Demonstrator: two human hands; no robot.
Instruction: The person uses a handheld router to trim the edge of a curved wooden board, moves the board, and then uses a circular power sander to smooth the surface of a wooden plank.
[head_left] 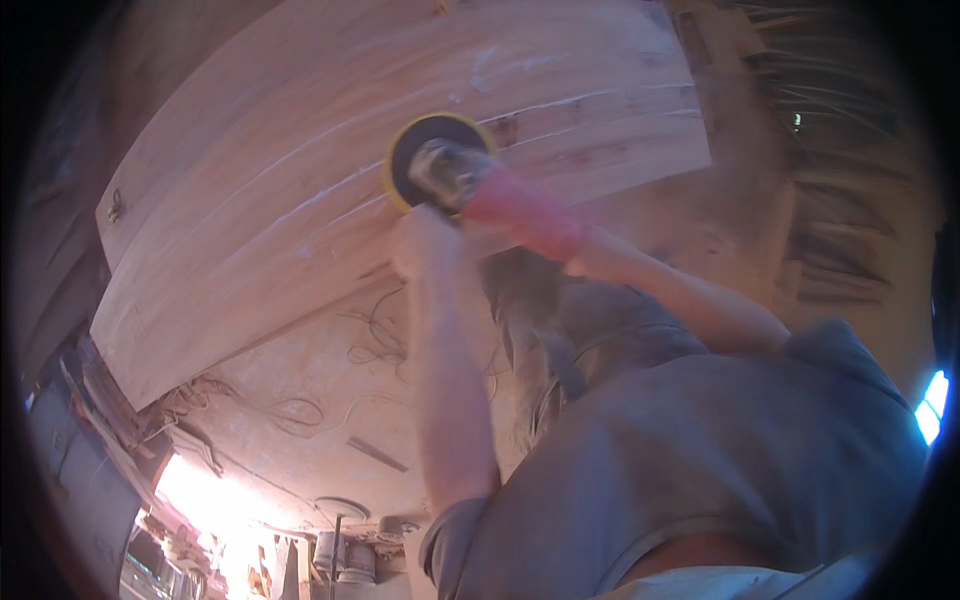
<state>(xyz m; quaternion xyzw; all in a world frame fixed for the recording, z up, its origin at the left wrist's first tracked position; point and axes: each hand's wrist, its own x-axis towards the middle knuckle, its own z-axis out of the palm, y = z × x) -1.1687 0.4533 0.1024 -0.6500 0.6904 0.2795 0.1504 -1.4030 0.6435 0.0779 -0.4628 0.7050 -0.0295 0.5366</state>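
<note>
A red angle grinder (525, 212) with a metal gear head and a round, dark, yellow-rimmed sanding disc (440, 130) rests on or just over a large wooden panel (300, 150). My left hand (428, 240) is closed near the grinder's head, right beside the disc; what it grips there, likely a side handle, is covered by the fingers. My right hand (597, 255) is wrapped around the rear end of the red body. Pale streaks run lengthwise over the panel's light brown surface. Both hands look slightly blurred.
A loose cable (375, 335) coils on the dusty floor (330, 400) below the panel, with a thin wood strip (378, 454) nearby. Stacked boards (840, 240) stand at the right. A round-topped stand (340, 508) and several cans (355, 565) sit at the lower left.
</note>
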